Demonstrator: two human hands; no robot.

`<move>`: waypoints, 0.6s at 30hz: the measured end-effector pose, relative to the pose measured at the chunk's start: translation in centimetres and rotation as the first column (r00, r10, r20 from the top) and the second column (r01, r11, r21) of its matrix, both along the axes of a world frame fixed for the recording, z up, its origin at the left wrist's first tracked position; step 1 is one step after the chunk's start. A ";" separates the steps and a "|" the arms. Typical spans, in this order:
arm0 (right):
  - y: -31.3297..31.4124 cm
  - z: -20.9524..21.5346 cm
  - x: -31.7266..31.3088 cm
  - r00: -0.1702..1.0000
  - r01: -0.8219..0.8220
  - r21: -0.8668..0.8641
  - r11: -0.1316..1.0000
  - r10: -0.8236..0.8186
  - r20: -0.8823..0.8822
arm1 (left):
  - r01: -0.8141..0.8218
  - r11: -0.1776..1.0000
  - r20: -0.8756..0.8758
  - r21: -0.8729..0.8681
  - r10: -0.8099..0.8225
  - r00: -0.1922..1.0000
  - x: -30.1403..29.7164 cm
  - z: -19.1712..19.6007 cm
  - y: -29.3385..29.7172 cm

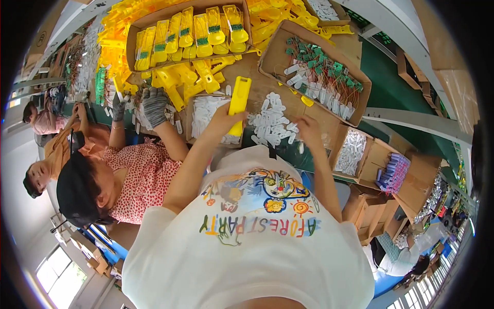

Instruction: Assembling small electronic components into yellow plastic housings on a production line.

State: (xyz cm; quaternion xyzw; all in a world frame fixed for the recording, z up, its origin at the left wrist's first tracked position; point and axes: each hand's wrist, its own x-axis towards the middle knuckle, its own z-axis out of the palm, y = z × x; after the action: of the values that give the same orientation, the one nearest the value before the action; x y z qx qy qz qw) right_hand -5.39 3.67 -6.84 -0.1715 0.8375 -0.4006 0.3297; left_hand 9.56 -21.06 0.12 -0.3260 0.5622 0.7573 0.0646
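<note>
Carton point(276, 57) of wired boards point(337, 67) ahead right. White pieces point(268, 123) heaped close in, likely for reach. Yellow case point(240, 95) left of heap; left hand point(223, 121) wraps its lower half, probably keeping top clear. Right hand point(310, 130) half-curled at heap's edge, can't tell if gripping.

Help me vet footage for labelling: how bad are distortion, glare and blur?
In the head view, the pale beam at right bows and the picture's rim blackens; same view, the lower-left window is blown out; there too, the yellow casing in the left hand looks clear, the right hand slightly soft.
</note>
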 end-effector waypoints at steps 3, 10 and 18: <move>-4.2 -3.1 0.5 0.862 -0.060 0.126 0.990 0.115 -0.493 | -0.094 0.995 0.005 0.026 0.094 0.996 2.7 1.8 2.6; -4.6 -6.7 -1.9 0.749 -0.251 0.291 0.923 0.376 -0.546 | -0.277 0.869 0.048 0.411 0.282 0.958 3.8 1.8 4.0; -6.4 10.5 6.2 0.931 0.159 -0.305 0.939 -0.040 0.363 | -0.197 0.967 -0.184 0.159 0.225 0.957 1.3 1.2 6.7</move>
State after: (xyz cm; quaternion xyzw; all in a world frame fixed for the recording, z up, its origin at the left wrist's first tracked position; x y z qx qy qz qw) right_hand 0.80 -2.69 3.62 -0.1065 0.6940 -0.5751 0.4198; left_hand 10.81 -14.33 1.33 -0.3008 0.4735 0.8262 -0.0512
